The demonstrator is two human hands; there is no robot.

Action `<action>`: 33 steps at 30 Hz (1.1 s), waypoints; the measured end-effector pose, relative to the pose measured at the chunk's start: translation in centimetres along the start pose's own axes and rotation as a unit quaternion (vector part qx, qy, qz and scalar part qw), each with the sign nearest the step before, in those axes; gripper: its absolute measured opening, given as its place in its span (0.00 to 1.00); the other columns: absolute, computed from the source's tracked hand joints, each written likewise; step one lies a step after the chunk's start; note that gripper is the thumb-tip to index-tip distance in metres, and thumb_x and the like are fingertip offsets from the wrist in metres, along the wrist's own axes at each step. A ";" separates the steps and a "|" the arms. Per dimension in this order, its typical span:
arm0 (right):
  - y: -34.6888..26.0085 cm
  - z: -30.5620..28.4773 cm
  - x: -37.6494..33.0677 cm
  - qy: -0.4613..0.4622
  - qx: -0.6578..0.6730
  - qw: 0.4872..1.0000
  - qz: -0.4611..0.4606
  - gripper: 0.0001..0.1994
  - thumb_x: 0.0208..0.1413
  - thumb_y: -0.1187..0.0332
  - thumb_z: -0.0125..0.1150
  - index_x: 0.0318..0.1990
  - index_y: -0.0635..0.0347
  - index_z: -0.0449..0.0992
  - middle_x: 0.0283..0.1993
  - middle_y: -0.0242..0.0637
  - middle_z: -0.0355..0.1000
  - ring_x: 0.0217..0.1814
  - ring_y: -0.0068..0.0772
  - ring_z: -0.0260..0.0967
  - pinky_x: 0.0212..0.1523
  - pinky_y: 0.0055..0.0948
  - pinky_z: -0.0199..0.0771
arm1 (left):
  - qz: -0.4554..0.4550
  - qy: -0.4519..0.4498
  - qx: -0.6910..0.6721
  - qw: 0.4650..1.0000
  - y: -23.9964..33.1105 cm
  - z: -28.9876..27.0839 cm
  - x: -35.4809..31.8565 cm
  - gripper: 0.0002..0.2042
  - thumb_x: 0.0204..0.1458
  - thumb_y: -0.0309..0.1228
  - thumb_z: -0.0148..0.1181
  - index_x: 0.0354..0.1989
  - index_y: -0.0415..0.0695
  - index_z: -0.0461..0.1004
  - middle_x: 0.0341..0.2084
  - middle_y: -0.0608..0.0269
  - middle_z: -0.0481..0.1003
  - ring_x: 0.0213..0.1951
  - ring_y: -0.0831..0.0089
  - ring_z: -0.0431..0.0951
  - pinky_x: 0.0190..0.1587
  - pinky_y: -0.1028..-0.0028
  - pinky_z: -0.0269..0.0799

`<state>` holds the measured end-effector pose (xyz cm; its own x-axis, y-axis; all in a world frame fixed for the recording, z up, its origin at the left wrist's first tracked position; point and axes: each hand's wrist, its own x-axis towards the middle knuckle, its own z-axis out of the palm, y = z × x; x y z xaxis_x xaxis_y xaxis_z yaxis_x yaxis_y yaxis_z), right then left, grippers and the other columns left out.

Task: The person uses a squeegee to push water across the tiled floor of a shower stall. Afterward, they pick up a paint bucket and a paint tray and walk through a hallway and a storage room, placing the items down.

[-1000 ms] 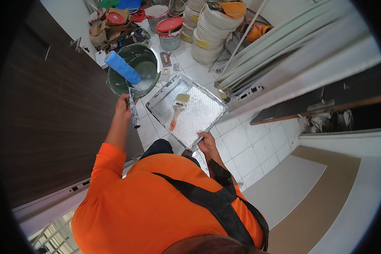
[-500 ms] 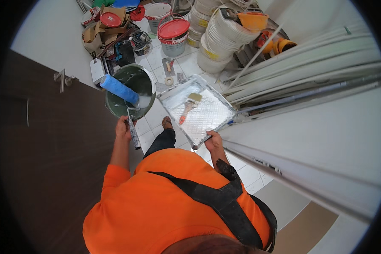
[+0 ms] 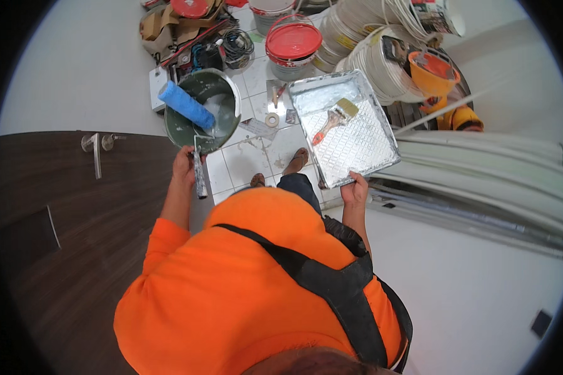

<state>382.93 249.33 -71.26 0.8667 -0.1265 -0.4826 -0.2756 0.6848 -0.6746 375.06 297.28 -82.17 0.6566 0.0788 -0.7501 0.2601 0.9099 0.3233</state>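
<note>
My left hand (image 3: 182, 165) is closed at the near rim of a dark green bucket (image 3: 236, 103) with whitish residue inside. A paint roller (image 3: 186, 105) with a fluffy blue sleeve leans in the bucket. Its paint-spattered handle sticks out over the rim beside my left hand; whether my fingers also touch it is unclear. With my right hand (image 3: 355, 189) I grip the near edge of a paint tray (image 3: 363, 150), its ribbed surface silvery and smeared with paint. Across the tray lies a flat paintbrush (image 3: 336, 120) with an orange-tipped handle and pale bristles.
Ahead stand a red-lidded pail (image 3: 293, 42) and stacked white buckets (image 3: 381, 62). A tape roll (image 3: 272, 119) lies on the tiled floor. Coiled cable (image 3: 238, 47) and boxes sit far left. Long pale boards (image 3: 475, 162) line the right; a brown door (image 3: 62, 169) is at left.
My view has turned and moved forward. In the picture, the tray has shifted right with my right hand and the bucket slightly right and up. Both hands keep their holds.
</note>
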 end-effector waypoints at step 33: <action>-8.4 1.7 8.2 -0.083 -0.181 0.966 0.165 0.30 0.42 0.82 0.50 0.59 0.69 0.59 0.59 0.44 0.63 0.63 0.47 0.58 0.65 0.45 0.53 | 0.063 0.102 -0.145 0.982 -11.3 0.9 -5.4 0.04 0.49 0.26 0.53 0.33 0.42 0.69 0.27 0.62 0.75 0.28 0.69 0.77 0.33 0.71 0.78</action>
<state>393.06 243.81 -68.61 0.7529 0.1940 -0.6289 -0.6500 0.3691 -0.6643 369.23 286.20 -81.27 0.5071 0.2521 -0.8242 -0.0473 0.9630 0.2655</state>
